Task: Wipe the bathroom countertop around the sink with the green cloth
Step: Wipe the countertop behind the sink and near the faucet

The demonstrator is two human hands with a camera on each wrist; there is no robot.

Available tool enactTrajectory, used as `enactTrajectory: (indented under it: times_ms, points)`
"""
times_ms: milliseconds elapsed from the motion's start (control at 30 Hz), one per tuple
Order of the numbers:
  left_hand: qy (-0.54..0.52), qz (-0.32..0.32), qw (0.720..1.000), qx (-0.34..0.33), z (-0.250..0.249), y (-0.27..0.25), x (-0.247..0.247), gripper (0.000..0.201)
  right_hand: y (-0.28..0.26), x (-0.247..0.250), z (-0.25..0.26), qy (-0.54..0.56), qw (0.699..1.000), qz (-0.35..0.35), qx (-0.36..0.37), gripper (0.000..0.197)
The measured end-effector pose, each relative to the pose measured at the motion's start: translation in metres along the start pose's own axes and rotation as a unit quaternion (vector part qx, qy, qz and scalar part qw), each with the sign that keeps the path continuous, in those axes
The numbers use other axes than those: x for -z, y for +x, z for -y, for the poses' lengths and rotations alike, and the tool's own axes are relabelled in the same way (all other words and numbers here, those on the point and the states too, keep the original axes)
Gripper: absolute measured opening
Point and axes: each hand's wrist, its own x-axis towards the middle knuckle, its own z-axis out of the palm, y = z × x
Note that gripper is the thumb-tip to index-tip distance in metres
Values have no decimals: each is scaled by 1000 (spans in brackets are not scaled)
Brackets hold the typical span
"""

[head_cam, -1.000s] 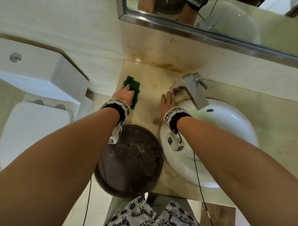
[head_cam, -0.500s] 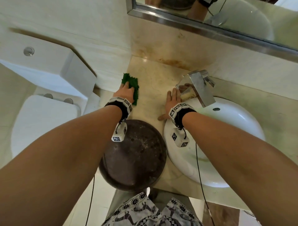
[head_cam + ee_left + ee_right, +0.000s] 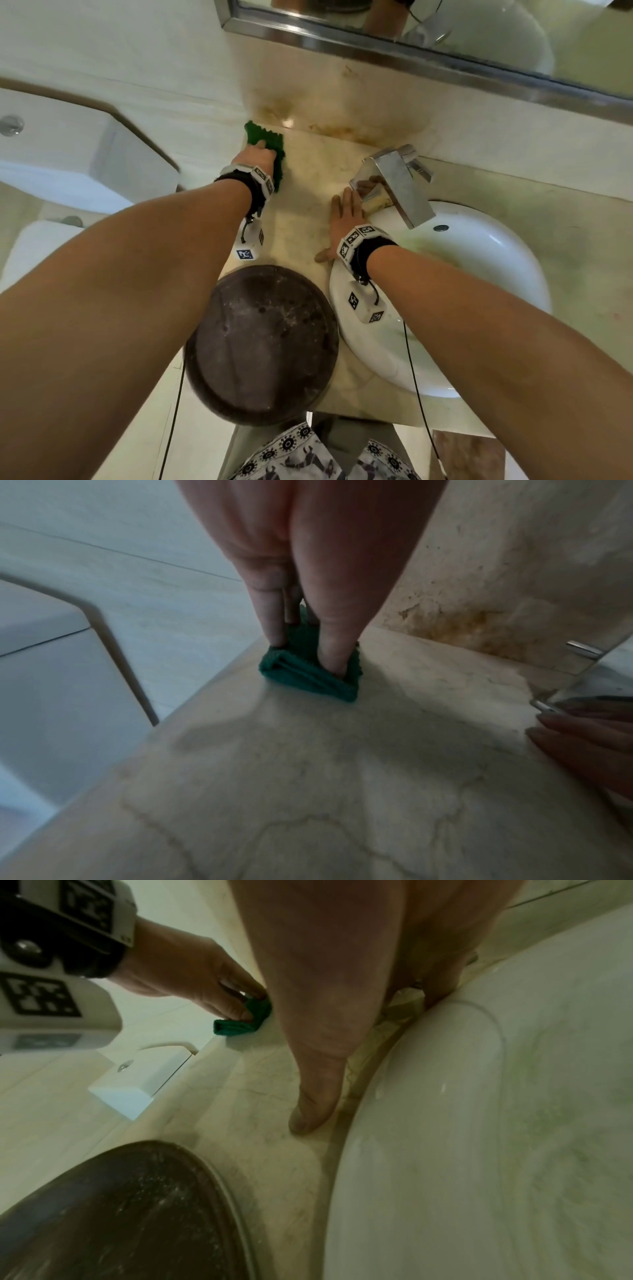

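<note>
The folded green cloth point(image 3: 265, 137) point(image 3: 308, 674) point(image 3: 236, 1026) lies at the far left corner of the beige marble countertop point(image 3: 308, 205), close to the stained back wall. My left hand point(image 3: 257, 157) point(image 3: 304, 653) bears down on it, thumb and fingers dug into its folds. My right hand point(image 3: 346, 216) point(image 3: 342, 1031) lies flat on the counter between the cloth and the white sink point(image 3: 479, 274). Its straight fingers reach the base of the chrome faucet point(image 3: 400, 181), and the thumb points back along the sink rim.
A dark round dish point(image 3: 263, 342) sits on the counter's near left part, just behind my wrists. A yellowish lump point(image 3: 376, 204) lies under the faucet. The toilet cistern point(image 3: 68, 154) stands left of the counter edge. A mirror frame point(image 3: 411, 58) runs above the back wall.
My left hand has pushed the green cloth farther back along the counter's left edge toward the wall. The right hand has stayed flat beside the faucet.
</note>
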Motion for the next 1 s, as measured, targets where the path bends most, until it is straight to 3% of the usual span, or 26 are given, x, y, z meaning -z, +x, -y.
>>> enactTrajectory:
  times_ms: [333, 467, 733, 867, 1000]
  points:
    - [12, -22, 996, -87, -41, 2, 3, 52, -1, 4, 2, -12, 1000, 10, -4, 141]
    - [47, -14, 990, -130, -48, -12, -8, 60, -1, 5, 3, -13, 1000, 12, -7, 141]
    - [33, 6, 994, -105, -31, -39, -33, 63, -4, 6, 4, -25, 1000, -3, -12, 143]
    - [-3, 5, 998, -56, -13, -26, -35, 62, -1, 10, 7, -35, 999, -3, -5, 144]
    - [0, 0, 998, -59, -11, -6, -19, 62, -3, 7, 0, -5, 1000, -8, 14, 143]
